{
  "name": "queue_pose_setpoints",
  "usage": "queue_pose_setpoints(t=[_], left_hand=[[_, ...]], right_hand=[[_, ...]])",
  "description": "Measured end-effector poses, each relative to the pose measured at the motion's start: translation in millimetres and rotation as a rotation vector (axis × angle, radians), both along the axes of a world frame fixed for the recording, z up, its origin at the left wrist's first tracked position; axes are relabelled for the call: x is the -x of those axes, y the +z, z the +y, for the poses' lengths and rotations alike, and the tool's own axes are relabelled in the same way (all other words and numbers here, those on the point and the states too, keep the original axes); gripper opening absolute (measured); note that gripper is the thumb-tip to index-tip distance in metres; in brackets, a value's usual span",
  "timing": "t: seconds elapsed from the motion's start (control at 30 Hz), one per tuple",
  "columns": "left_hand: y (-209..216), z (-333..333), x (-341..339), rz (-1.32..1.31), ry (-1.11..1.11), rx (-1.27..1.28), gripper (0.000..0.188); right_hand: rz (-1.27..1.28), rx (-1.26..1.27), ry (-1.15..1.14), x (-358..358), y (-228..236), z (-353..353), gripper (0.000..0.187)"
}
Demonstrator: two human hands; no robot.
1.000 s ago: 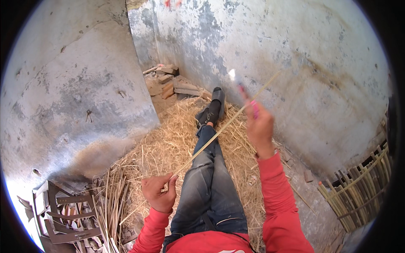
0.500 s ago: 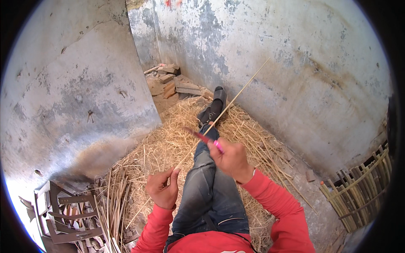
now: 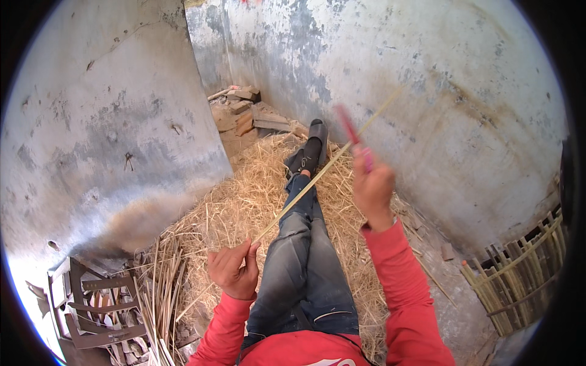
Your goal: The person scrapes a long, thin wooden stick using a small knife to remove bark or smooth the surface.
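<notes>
A long, thin bamboo strip (image 3: 304, 191) slants away from me across my outstretched legs, its far end reaching up before the wall. My left hand (image 3: 234, 270) pinches its near end between thumb and fingers. In my right hand (image 3: 373, 190), closed around a pink handle, is a knife (image 3: 347, 124) with a reddish-brown blade, smeared by motion. The blade points up and away, close to the far part of the strip; I cannot tell whether they touch. My jeans (image 3: 290, 262) lie under the strip, feet crossed.
Pale shavings (image 3: 244, 195) cover the floor around my legs. Left are a bundle of split strips (image 3: 162, 280) and a broken dark frame (image 3: 104, 305). Bricks (image 3: 244, 107) lie by the far corner. A slatted bamboo panel (image 3: 522, 268) stands right, near the peeling wall (image 3: 439, 67).
My right hand with the knife has moved away from me and to the right along the strip, and the blade has swung upward. My left hand stays nearly in place.
</notes>
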State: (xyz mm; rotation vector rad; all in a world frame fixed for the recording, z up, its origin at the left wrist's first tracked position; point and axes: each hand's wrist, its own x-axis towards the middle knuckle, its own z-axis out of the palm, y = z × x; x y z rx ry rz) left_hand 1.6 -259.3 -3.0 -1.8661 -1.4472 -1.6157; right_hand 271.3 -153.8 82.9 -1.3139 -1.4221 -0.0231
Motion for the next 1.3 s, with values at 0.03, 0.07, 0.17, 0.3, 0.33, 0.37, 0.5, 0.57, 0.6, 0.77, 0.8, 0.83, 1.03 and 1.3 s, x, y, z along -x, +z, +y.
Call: queue_pose_setpoints(t=[0.03,0.07,0.17,0.3,0.33,0.37,0.5,0.57,0.6,0.77,0.8,0.83,1.03,1.3], left_hand=[[1.9,0.8,-2.2,-0.008,-0.003,-0.006,0.019],[4.6,1.0,-4.4,-0.001,-0.001,-0.01,0.019],[0.5,8.3,4.7,-0.004,0.04,-0.056,0.02],[-6.4,2.0,16.9,0.031,0.083,-0.043,0.019],[-6.6,0.2,15.2,0.047,0.072,-0.039,0.02],[-6.9,-0.2,13.2,0.045,0.072,-0.036,0.02],[-1.9,9.6,3.2,0.029,0.02,-0.066,0.021],[0.0,9.5,4.8,0.037,0.024,-0.06,0.022],[-0.5,8.9,5.3,0.019,0.023,-0.057,0.022],[4.5,8.9,-5.8,-0.01,-0.008,-0.086,0.021],[5.4,11.1,-5.6,0.0,0.01,-0.071,0.021],[7.4,12.2,-4.7,0.015,0.023,-0.057,0.021],[3.5,8.8,-9.8,-0.017,-0.013,-0.077,0.022],[4.0,10.3,-14.4,-0.137,-0.05,0.047,0.016]], right_hand=[[-0.008,-0.006,-0.003,-0.5,1.8,0.2,0.033],[-0.017,-0.054,0.007,0.8,1.0,-0.2,0.034],[-0.032,-0.148,0.111,28.0,-23.4,-12.5,0.036],[-0.1,-0.126,0.093,4.1,-10.6,-2.0,0.035],[-0.012,-0.088,0.028,-4.3,-1.5,3.1,0.034],[0.021,-0.054,0.004,-9.6,7.9,2.7,0.032],[-0.266,-0.111,0.364,27.6,-31.2,-24.1,0.03],[-0.228,-0.127,0.36,35.8,-24.4,-23.9,0.032],[-0.195,-0.137,0.35,37.0,-18.4,-23.5,0.033],[-0.085,-0.186,0.172,19.8,3.8,-10.5,0.037],[-0.082,-0.187,0.179,32.5,-11.0,-18.6,0.037],[-0.192,-0.182,0.276,45.1,-22.3,-28.1,0.036],[-0.018,-0.113,-0.005,6.1,4.7,-4.0,0.036],[-0.055,-0.112,0.148,33.8,12.2,-26.1,0.031]])
